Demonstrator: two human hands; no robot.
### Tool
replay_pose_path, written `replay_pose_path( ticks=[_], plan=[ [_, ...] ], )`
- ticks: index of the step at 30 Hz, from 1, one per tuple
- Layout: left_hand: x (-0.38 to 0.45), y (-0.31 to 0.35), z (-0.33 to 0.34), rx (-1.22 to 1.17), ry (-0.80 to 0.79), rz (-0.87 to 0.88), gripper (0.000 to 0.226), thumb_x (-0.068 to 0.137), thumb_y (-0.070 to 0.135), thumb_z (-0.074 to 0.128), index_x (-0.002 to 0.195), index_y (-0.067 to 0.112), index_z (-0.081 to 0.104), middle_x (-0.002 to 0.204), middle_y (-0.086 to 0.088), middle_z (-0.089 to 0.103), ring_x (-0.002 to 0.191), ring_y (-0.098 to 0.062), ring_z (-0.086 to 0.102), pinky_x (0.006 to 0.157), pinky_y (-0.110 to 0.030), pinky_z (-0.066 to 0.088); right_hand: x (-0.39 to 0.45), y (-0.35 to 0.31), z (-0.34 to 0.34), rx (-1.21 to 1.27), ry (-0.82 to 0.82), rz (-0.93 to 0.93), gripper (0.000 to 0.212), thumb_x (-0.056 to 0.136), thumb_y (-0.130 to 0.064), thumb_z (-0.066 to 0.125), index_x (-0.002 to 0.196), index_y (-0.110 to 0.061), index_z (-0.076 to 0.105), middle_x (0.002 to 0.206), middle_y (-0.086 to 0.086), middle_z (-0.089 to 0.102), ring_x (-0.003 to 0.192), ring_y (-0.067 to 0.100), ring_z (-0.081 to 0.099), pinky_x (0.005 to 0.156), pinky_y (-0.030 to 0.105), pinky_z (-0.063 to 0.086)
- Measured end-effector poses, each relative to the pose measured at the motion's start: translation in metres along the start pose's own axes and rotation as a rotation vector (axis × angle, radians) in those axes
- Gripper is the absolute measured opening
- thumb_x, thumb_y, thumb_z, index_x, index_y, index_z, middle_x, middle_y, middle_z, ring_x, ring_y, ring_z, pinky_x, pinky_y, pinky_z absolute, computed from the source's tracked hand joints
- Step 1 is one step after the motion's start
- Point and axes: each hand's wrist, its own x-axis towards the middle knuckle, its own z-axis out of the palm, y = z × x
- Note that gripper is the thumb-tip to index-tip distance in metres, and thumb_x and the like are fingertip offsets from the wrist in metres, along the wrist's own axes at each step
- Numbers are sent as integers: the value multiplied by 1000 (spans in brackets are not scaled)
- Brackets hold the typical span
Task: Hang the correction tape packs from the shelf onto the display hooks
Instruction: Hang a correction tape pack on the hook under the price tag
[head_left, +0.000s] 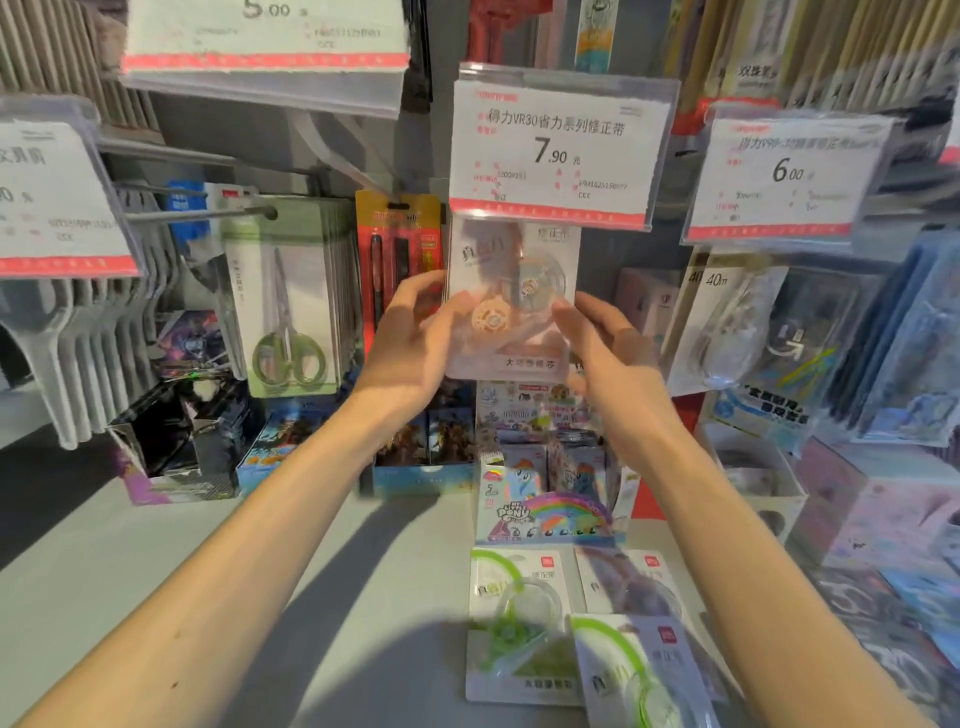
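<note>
While pack (511, 296) hung in my grasp under price tag (558, 150), left hand (415, 332) pinched its left edge, right hand (597, 338) its right. Hook hidden above grip; I judged blind threading risked missing hole. Three packs (519, 623) waited on shelf (260, 571) below grip.

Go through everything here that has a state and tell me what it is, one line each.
Held correction tape pack: upright, raised under the 7.90 price tag.
Left hand: grips the pack's left edge.
Right hand: fingers at the pack's right edge.
Correction tape packs on shelf: lying flat, overlapping, not yet hung.
Scissors pack: hanging on a hook.
</note>
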Motion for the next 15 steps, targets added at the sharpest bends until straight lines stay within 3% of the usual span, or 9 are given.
replay_pose_path(
  ticks=[2, 4, 6, 8, 11, 15],
  plan=[
    [-17, -3, -5, 12, 33, 14, 33, 104, 24, 58, 135, 13, 54, 114, 16, 63, 97, 20, 61, 88, -8, 49, -11, 2, -9, -6, 1, 17, 45, 99, -39, 66, 139, -20, 57, 90, -28, 76, 100, -9, 70, 87, 23, 60],
    [-33, -6, -11, -34, 36, -35, 28, 103, 21, 61, 130, 17, 58, 115, 12, 67, 109, -1, 66, 98, -27, 54, -24, 5, -18, 11, 21, 25, 33, 100, -32, 67, 131, -19, 63, 93, -24, 78, 101, -1, 73, 80, 22, 62],
    [-47, -9, -15, -68, 41, -115, 23, 101, 19, 63, 124, 22, 61, 116, 4, 71, 112, -17, 68, 95, -35, 57, -37, 8, -26, 10, 53, 45, 22, 100, -29, 68, 120, -21, 67, 97, -13, 80, 96, 7, 76, 77, 24, 62],
    [-64, -12, -18, -71, 46, -156, 17, 100, 17, 64, 115, 24, 64, 111, 0, 73, 104, -18, 72, 86, -33, 60, -53, 14, -35, 4, 53, 59, 12, 100, -26, 67, 111, -22, 69, 95, -2, 82, 86, 14, 78, 73, 26, 62],
    [-97, -21, -14, -91, 25, -203, 12, 98, 13, 67, 98, 25, 69, 91, 8, 76, 78, -9, 73, 71, -27, 60, -79, 24, -52, 11, 28, 80, 7, 101, -20, 66, 104, -18, 72, 81, 3, 79, 67, 14, 70, 63, 22, 58],
    [-145, -39, 16, -98, -181, -291, 12, 98, 12, 67, 93, 23, 70, 78, 3, 76, 65, -9, 68, 60, -22, 53, -112, 47, -79, -26, 18, 138, 8, 101, -14, 64, 99, -13, 72, 68, 2, 72, 56, 12, 59, 56, 20, 52]
  ],
)
